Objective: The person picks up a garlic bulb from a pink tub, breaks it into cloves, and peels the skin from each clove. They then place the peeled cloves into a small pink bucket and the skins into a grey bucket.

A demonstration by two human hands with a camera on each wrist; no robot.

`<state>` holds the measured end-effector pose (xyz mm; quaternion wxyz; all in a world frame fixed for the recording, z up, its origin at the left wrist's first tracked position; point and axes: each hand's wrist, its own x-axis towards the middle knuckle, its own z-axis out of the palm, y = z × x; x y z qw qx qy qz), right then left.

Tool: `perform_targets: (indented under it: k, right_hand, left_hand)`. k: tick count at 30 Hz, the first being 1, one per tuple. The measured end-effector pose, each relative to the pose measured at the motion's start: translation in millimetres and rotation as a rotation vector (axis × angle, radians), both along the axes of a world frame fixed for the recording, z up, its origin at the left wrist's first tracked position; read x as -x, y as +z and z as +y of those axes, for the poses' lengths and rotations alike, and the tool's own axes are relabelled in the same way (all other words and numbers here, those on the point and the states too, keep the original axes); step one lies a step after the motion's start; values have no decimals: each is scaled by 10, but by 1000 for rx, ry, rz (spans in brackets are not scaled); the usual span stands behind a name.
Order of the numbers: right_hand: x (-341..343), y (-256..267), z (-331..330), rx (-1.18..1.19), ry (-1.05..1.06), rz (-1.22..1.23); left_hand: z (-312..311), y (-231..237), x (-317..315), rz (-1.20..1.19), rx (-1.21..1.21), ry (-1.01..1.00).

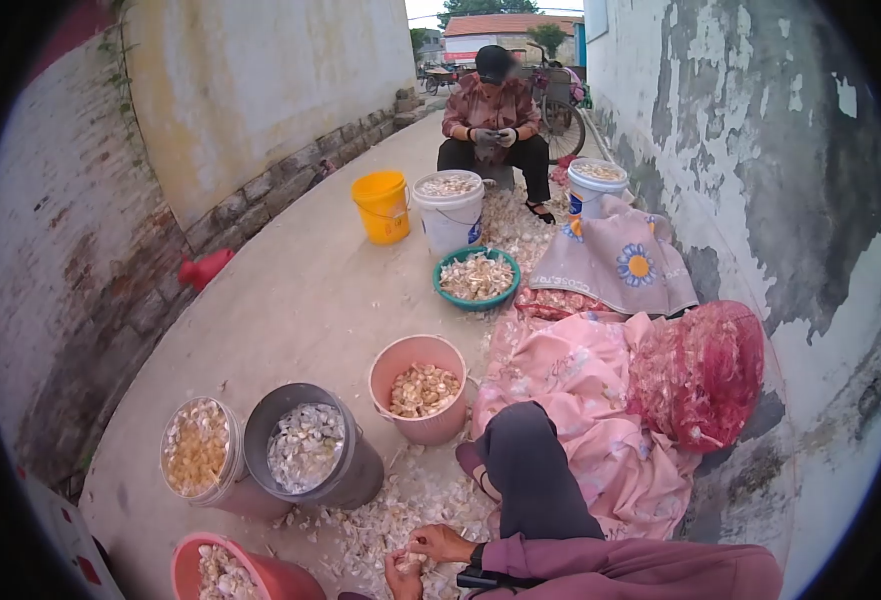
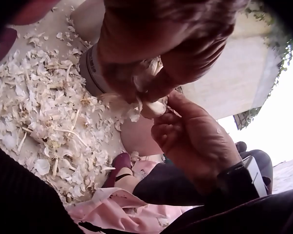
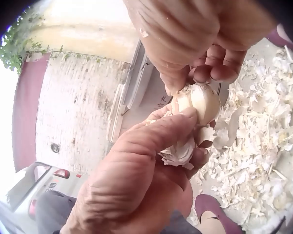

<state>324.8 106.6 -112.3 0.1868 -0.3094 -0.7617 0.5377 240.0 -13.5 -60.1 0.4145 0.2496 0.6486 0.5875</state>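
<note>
Both hands meet at a garlic bulb (image 3: pixel 205 103) low in the head view. My left hand (image 1: pixel 403 578) (image 2: pixel 156 44) (image 3: pixel 136 170) grips it from below, thumb across its side, with loose papery skin (image 3: pixel 178 152) under the thumb. Fingertips of my right hand (image 1: pixel 443 543) (image 2: pixel 198 139) (image 3: pixel 200 39) pinch the bulb's upper edge. In the left wrist view, pale cloves (image 2: pixel 154 108) show between the two hands. Peeled skins (image 1: pixel 401 510) (image 2: pixel 49 131) (image 3: pixel 259 141) lie scattered on the ground below.
Pink (image 1: pixel 431 428), grey (image 1: pixel 361 478), white (image 1: pixel 233 462) and red (image 1: pixel 291 580) buckets of garlic stand around the hands. Pink cloth (image 1: pixel 561 380) and a red net sack (image 1: pixel 701 375) lie at right. Beyond a green basin (image 1: pixel 443 290), a seated person (image 1: pixel 491 110) works near other buckets.
</note>
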Motion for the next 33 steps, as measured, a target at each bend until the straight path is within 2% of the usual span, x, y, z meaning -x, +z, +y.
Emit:
perform_targets:
  k: [5, 8, 10, 11, 12, 14, 15, 16, 17, 18, 20, 21, 23, 27, 32, 33]
  right_hand:
    - [-26, 35, 39, 160, 60, -1]
    - [-3, -75, 113, 110, 150, -99]
    - [20, -160, 106, 192, 128, -49]
    - [33, -323, 102, 100, 82, -79]
    - [11, -355, 88, 103, 48, -63]
    - [15, -188, 89, 250, -1, -72]
    - [29, -236, 106, 312, 0, -77]
    - [29, -231, 125, 439, 12, -35]
    - [-17, -267, 132, 270, 31, -16]
    - [-2, 10, 53, 243, -23, 4]
    - [35, -172, 162, -354, 28, 73]
    - [46, -114, 118, -341, 56, 61]
    - [80, 181, 146, 244, -53, 69]
    - [98, 426, 15, 146, 92, 0]
    - [89, 258, 25, 149, 175, 15]
    - [80, 312, 4, 119, 188, -16]
  left_hand:
    - [9, -89, 79, -40, 1, -39]
    - [-64, -202, 145, -45, 22, -45]
    - [-43, -85, 141, -69, 37, -36]
    - [-11, -74, 151, -124, -49, -64]
    - [4, -110, 165, -174, -87, -85]
    - [11, -141, 156, -167, -55, -33]
    - [-7, -166, 174, -258, -73, -26]
    - [-1, -163, 168, -243, -50, 20]
    - [-12, -213, 183, -279, -123, 45]
    - [-16, -323, 212, -307, -143, 72]
    - [-15, -330, 224, -276, -67, 145]
    - [-39, -331, 239, -291, -57, 172]
    - [-3, -331, 223, -258, -30, 162]
    - [30, -313, 221, -216, 0, 144]
    - [9, -292, 180, -252, -16, 55]
    - [8, -315, 171, -167, 20, 32]
